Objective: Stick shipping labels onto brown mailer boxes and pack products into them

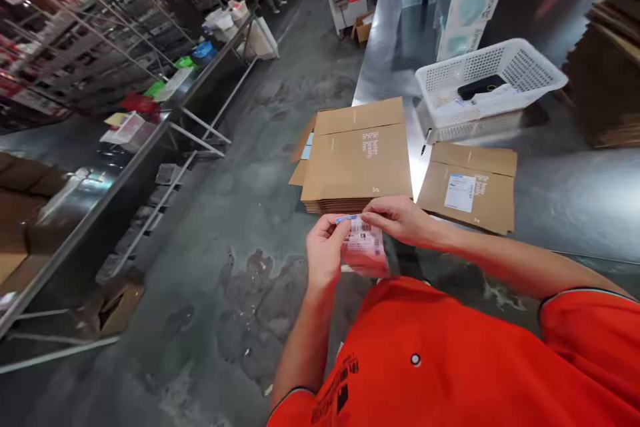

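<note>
In the head view, a printed label sheet [364,252] hangs between the two hands, just off the near end of the left edge of the bench [565,193]; the left hand [325,247] pinches its upper left corner, the right hand [400,220] grips its upper right corner with the fingertips, near the carton stack [357,160] jutting past that edge

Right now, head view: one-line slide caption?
Left hand and right hand hold a printed label near a stack of flattened cartons at a metal table.
</note>
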Tool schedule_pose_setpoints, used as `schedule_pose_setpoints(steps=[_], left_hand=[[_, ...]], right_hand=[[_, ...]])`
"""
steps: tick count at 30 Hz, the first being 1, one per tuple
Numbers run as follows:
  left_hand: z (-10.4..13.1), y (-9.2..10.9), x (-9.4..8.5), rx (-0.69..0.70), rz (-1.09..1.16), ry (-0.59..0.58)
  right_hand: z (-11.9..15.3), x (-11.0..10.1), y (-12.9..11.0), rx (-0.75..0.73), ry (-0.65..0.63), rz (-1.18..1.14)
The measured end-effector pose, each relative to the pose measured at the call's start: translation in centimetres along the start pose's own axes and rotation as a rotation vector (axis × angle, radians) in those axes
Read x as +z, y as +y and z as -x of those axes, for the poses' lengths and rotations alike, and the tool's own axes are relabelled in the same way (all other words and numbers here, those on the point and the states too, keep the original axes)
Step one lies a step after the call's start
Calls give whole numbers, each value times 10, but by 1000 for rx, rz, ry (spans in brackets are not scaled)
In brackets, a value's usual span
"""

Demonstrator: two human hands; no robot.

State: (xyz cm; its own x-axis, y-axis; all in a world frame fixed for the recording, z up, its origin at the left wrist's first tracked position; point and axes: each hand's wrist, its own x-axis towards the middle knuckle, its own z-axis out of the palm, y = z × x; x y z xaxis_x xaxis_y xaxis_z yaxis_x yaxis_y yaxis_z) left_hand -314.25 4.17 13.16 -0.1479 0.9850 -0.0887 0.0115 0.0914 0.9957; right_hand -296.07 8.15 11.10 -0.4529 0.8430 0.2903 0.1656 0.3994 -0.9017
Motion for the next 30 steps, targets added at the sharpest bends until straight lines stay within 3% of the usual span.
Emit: schedule_pose_setpoints(steps=[4, 6, 9, 10, 11, 14, 16, 19, 23, 26, 28, 30], left_hand=[[-23, -15, -1, 65, -82, 141], [-28, -29, -9, 49, -87, 118], [-31, -51, -28, -35, -57, 27], [-31, -56, -33, -56, -39, 27], [-30, -59, -37, -53, -22, 55], [-26, -58, -42, 72, 4, 191], [-26, -50, -42, 143, 5, 191], [-30, -45, -39, 114, 64, 42], [-29, -60, -35, -134, 21, -169], [-15, -79, -41, -274, -86, -204], [-6, -84, -52, -232, -131, -171], [-7, -78, -67, -132, -156, -79]], right_hand=[[-20, 2, 2, -25, -37, 73], [-45, -11, 13, -32, 16, 138], [-86, -36, 26, 34, 227, 280], [-95, -40, 27, 61, 221, 305], [-99, -40, 24, 74, 131, 305], [-86, -16, 2, 19, -339, 268], [-70, 2, -15, -28, -425, 287], [-69, 2, -22, -75, -184, 320], [-114, -46, 16, -9, 153, 539], [-140, -78, 47, 116, 88, 884], [-147, -86, 58, 172, 31, 1054], [-149, -81, 61, 197, 75, 1101]])
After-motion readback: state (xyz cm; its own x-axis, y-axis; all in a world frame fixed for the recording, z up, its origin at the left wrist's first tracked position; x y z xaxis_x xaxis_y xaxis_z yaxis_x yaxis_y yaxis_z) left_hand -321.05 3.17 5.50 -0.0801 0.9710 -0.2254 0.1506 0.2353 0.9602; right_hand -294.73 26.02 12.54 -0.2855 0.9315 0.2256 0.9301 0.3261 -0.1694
